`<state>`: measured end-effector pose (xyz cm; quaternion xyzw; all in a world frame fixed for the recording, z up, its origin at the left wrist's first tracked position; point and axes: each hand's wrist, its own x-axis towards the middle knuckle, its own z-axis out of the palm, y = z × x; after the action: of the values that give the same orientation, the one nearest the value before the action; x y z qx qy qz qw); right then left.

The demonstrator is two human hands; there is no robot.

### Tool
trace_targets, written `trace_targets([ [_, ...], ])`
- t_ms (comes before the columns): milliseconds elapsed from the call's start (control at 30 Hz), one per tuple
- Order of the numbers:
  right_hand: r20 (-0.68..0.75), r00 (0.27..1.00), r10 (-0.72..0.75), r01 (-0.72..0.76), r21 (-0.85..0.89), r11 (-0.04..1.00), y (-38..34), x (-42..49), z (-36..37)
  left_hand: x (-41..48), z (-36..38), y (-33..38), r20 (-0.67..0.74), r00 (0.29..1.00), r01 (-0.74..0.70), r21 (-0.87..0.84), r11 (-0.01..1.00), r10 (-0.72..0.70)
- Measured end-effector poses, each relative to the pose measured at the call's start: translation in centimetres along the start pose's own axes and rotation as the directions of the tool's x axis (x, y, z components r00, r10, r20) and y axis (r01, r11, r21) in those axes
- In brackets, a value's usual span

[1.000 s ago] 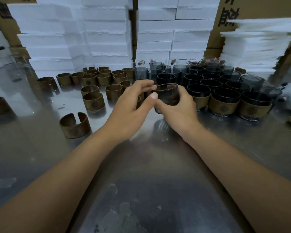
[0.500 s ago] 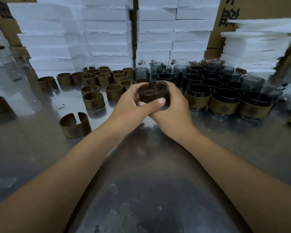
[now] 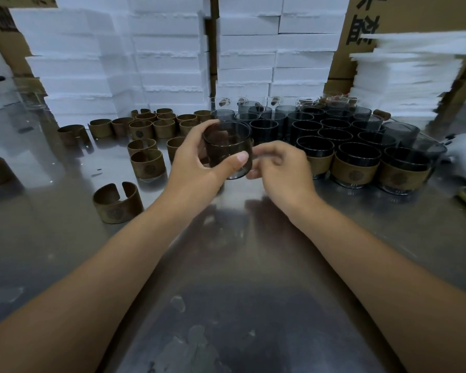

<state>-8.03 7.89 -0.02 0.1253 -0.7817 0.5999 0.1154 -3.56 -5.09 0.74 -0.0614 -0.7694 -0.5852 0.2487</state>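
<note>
Hands meet above the middle of the worktop (image 3: 226, 265), well off its surface. The left hand (image 3: 197, 168) grips a dark glass cup (image 3: 228, 149) upright, thumb across the front wall and fingers wrapped behind, seen through the glass. The right hand (image 3: 283, 170) sits just beside the cup's lower right edge with curled fingers. Its fingertips seem to touch the base, but motion blur hides whether they pinch it. Both forearms reach forward and converge, wrists bent slightly inward.

The work looks like dressing cups in bands: 1 split brown sleeve (image 3: 118, 201) lies alone to the left, more stand behind it, and 3 sleeved cups (image 3: 357, 165) front the block of bare cups (image 3: 307, 127) on the right. Foam boxes (image 3: 170, 49) are stacked behind. Whether the held cup already wears a band I cannot tell.

To do this step well, I would hold the cup by its wall rather than its rim and turn it with the right fingertips to check that any band sits level and snug. The glass is smooth, so a firm thumb matters. Setting it down should mean lowering it straight, clear of neighbouring cups, to avoid a knock.
</note>
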Motion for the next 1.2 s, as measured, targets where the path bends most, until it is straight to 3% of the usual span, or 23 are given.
trace_targets([
  [133,-0.032,0.976,0.214,-0.195,0.290,0.937,-0.5,0.1,-0.2,-0.1,0.2,0.1,0.033,0.999,-0.025,0.021,0.999,0.024],
  [333,0.098,0.903,0.419,-0.413,0.466,0.782,-0.6,-0.1,0.4,-0.6,0.6,0.0,0.073,0.995,-0.066,0.053,0.996,0.062],
  [600,0.282,0.865,0.414,-0.484,0.686,0.543,-1.3,-0.4,0.6,-0.6,1.0,-0.2,0.098,0.992,-0.079,0.001,0.997,0.079],
  [800,0.408,0.834,0.372,-0.547,0.706,0.450,-1.4,-0.5,0.8,-0.6,1.0,0.1,0.143,0.987,-0.059,-0.084,0.995,0.070],
  [1000,0.497,0.800,0.335,-0.599,0.649,0.468,-1.4,-0.7,0.6,-0.5,0.8,0.2,0.190,0.980,-0.040,-0.131,0.991,0.064],
  [1200,0.479,0.776,0.411,-0.630,0.612,0.478,-1.2,-0.7,0.8,-0.3,0.3,-0.5,0.227,0.972,-0.029,-0.096,0.995,0.050],
])
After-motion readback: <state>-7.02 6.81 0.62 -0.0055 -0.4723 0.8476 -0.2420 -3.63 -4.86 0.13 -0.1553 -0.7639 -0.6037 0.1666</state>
